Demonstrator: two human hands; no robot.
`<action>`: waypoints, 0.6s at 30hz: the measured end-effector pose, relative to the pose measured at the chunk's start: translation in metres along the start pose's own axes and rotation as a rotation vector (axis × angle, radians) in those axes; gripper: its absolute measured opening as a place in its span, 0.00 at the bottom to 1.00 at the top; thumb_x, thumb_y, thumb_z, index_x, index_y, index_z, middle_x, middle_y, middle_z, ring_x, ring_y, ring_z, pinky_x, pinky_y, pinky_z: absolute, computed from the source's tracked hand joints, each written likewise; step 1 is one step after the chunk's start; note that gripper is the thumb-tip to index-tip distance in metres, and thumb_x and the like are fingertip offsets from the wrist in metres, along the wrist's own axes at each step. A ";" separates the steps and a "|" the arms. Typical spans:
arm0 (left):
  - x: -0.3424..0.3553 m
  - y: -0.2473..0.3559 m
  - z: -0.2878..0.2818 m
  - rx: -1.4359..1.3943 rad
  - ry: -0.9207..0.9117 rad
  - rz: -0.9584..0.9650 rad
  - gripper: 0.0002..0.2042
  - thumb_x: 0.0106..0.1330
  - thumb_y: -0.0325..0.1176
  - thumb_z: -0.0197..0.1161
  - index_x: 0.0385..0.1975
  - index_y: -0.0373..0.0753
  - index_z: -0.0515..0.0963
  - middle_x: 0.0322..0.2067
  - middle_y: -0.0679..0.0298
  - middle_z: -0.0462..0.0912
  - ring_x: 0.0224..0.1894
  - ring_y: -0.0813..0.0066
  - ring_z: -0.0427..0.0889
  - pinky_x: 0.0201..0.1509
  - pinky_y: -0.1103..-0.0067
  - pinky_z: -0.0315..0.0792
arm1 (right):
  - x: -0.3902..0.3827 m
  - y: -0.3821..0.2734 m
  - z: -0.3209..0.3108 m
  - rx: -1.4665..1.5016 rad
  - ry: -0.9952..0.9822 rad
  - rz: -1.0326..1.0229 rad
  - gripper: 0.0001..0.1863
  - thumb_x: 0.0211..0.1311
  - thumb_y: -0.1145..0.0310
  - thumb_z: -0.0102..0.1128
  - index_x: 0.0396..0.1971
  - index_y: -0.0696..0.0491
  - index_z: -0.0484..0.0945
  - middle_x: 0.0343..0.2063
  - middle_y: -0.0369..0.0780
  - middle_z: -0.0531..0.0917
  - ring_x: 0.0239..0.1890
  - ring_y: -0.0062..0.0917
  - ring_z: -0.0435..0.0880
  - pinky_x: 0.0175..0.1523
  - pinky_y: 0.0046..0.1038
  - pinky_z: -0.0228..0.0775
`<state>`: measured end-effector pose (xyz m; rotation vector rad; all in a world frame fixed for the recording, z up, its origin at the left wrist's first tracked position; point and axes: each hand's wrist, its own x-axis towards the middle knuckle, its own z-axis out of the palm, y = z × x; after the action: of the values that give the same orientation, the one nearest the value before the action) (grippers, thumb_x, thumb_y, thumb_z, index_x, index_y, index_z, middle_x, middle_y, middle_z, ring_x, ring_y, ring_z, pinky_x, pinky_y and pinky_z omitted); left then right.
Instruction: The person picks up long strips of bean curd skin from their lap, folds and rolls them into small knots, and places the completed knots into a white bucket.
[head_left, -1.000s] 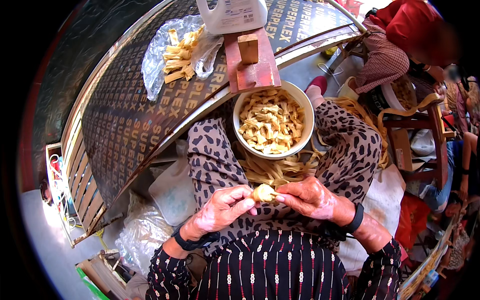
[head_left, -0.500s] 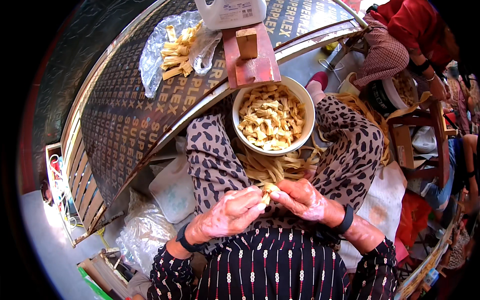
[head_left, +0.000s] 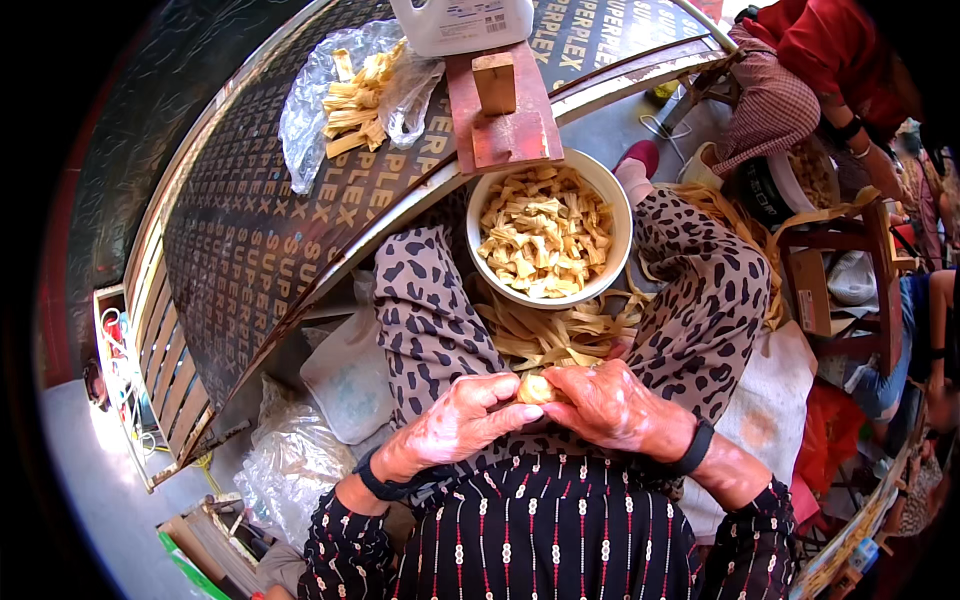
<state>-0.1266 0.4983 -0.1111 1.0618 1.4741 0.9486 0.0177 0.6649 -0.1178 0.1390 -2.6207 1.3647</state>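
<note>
1. Presently, the reference is the round white plastic bucket, which sits between the person's legs in spotted grey-brown trousers. All places are given from it.
2. Work piece: one small pale-yellow, folded-looking piece, on the near side of the bucket and apart from its rim, raised between the two hands.
3. Left hand: narrow pinch, thumb and forefinger on the piece's left side; other fingers curled and partly hidden.
4. Right hand: likewise narrow, thumb and fingers gripping the piece's right side. Finger placement underneath: cannot tell.
5. Step in hand (judgement): two-handed shaping or tightening of this single piece. Whether it is knotted or merely folded is too small to read.
6. Next move (judgement): calls for steady, opposed fingertip pressure, since a loosened pinch could let the piece spring out of shape. Neither hand looks spare for reaching.
7. Inside the bucket: a heap of short yellowish folded pieces, of similar colour to the work piece.
8. Just on the bucket's near side, lower down: long, flat, tan strips, lying loose.
9. Beyond the bucket: a red-painted wooden board with an upright block. Beyond and left: a clear plastic bag holding yellow bundles, on the dark-topped bench.
</note>
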 end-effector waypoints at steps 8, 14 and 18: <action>0.001 -0.004 -0.001 0.148 0.043 0.172 0.10 0.67 0.34 0.51 0.35 0.31 0.72 0.24 0.61 0.74 0.24 0.69 0.76 0.29 0.77 0.68 | -0.001 0.001 -0.012 0.051 -0.108 0.041 0.10 0.58 0.71 0.57 0.25 0.58 0.65 0.16 0.45 0.69 0.19 0.43 0.72 0.24 0.38 0.61; 0.004 -0.004 0.012 0.222 0.195 0.191 0.07 0.63 0.29 0.48 0.33 0.33 0.70 0.19 0.57 0.70 0.21 0.60 0.73 0.26 0.75 0.66 | -0.001 0.003 -0.012 0.075 -0.165 0.069 0.11 0.58 0.72 0.55 0.21 0.58 0.64 0.15 0.46 0.68 0.18 0.45 0.70 0.23 0.39 0.59; -0.003 -0.004 0.004 0.270 0.127 0.191 0.08 0.62 0.29 0.47 0.30 0.32 0.72 0.19 0.58 0.72 0.19 0.61 0.74 0.25 0.76 0.67 | -0.001 0.003 -0.024 0.219 -0.168 0.064 0.10 0.59 0.73 0.54 0.22 0.59 0.66 0.15 0.47 0.68 0.19 0.45 0.70 0.24 0.39 0.59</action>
<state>-0.1226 0.4942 -0.1148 1.3793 1.6611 0.9832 0.0208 0.6860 -0.1073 0.2102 -2.6204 1.7310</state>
